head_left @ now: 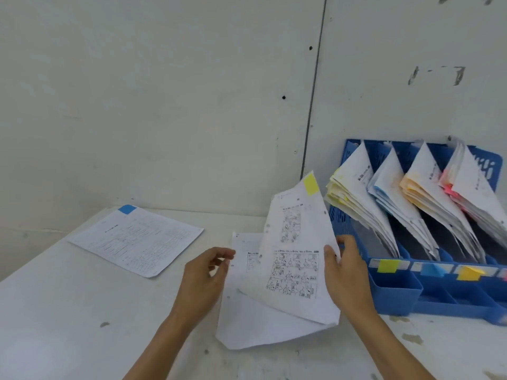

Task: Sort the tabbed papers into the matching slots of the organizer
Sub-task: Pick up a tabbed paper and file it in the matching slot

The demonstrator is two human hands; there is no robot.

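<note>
My right hand (344,272) grips the right edge of a comic-printed sheet (296,248) with a yellow tab (311,183), lifted and tilted toward the blue organizer (395,292). A second white sheet (260,325) lies under it on the table. My left hand (207,278) hovers at that sheet's left edge, fingers loosely curled, holding nothing. The organizer's slots carry yellow (386,266), blue (432,270) and orange (469,272) labels in front, and a pink-tabbed stack stands at the far right. Stacks of tabbed papers lean in each slot.
A blue-tabbed paper (137,239) lies flat at the back left of the white table (68,311). The wall stands right behind the table and the organizer. The organizer has small front trays (395,289).
</note>
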